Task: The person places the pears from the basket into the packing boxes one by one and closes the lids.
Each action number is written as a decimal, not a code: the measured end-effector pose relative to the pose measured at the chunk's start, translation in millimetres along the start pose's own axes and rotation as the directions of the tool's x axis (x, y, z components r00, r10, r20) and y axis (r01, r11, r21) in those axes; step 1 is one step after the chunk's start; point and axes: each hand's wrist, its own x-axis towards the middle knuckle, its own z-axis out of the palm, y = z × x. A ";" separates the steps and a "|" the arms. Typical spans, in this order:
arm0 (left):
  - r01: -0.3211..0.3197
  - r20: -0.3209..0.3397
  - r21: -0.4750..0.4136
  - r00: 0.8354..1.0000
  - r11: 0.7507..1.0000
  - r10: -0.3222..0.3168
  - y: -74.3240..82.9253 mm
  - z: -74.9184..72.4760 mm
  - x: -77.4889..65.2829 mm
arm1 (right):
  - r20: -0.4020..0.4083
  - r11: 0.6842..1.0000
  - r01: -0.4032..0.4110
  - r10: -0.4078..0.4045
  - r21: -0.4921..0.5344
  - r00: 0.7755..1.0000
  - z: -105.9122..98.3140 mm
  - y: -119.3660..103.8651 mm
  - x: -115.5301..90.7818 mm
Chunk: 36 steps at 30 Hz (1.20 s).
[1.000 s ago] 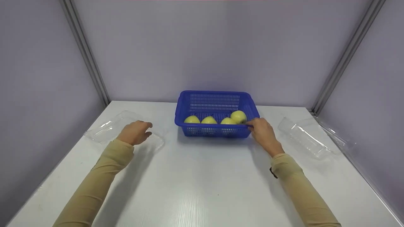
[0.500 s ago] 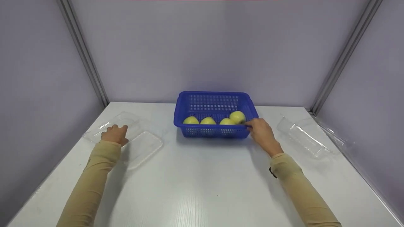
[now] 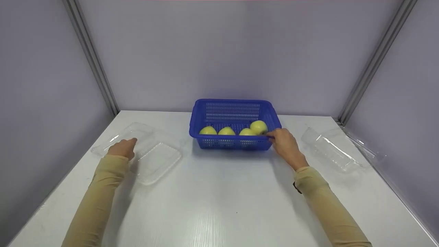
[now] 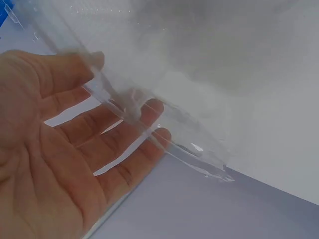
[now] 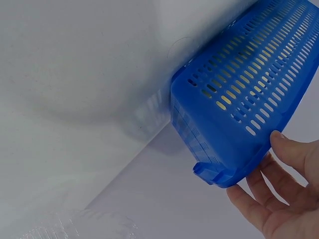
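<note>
My left hand (image 3: 121,149) pinches the edge of a clear plastic clamshell container (image 3: 158,161) that lies spread out at the left of the table. In the left wrist view the thumb (image 4: 75,73) is on one side of the thin plastic, and the fingertips show through it. At the blue plastic basket (image 3: 236,142), my right hand (image 3: 286,145) grips the front right corner of the rim. The right wrist view has the thumb on the outer wall and the fingers curled under the rim. Several yellow-green apples (image 3: 259,127) sit along the basket's front side.
Another clear plastic container (image 3: 334,151) lies at the right of the white table (image 3: 219,199), near its right edge. Grey panels (image 3: 219,51) stand behind and on both sides, with metal posts (image 3: 91,56) at the corners.
My left hand has moved left and down from above the clear container to its edge and taken hold. The container has shifted slightly right. My right hand stays on the basket rim.
</note>
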 end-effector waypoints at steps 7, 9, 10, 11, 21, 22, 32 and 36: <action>-0.051 0.041 -0.056 0.998 0.997 0.053 0.3 -3.6 -1.1 | 0.018 1.000 -0.016 0.016 0.006 1.000 1.3 -1.3 1.9; -0.064 0.068 -0.075 0.995 0.995 0.070 0.9 -4.6 0.9 | 0.024 1.000 -0.021 0.021 0.008 0.999 0.9 -1.7 2.5; -0.062 0.089 -0.086 0.994 0.994 0.070 1.8 -5.1 2.0 | 0.028 1.000 -0.024 0.024 0.008 0.999 0.7 -1.8 2.7; -0.057 0.116 -0.096 0.991 0.994 0.068 3.9 -6.0 2.6 | 0.031 1.000 -0.026 0.026 0.009 0.999 0.5 -1.8 2.8; -0.014 0.317 -0.161 0.946 0.987 0.065 33.2 -13.5 -0.6 | 0.020 1.000 -0.009 0.009 0.007 1.000 -0.4 -1.6 1.6; -0.007 0.334 -0.172 0.940 0.985 0.065 35.6 -13.8 -1.5 | 0.018 1.000 -0.008 0.008 0.005 1.000 -0.2 -1.5 1.4; 0.013 0.404 -0.268 0.909 0.963 0.100 57.9 -8.6 -7.2 | 0.016 1.000 -0.014 0.014 -0.003 1.000 -0.5 -1.6 0.1; -0.021 0.396 -0.302 0.906 0.953 0.145 69.2 -6.8 -11.3 | 0.018 1.000 -0.011 0.011 0.003 1.000 -2.1 -1.4 0.7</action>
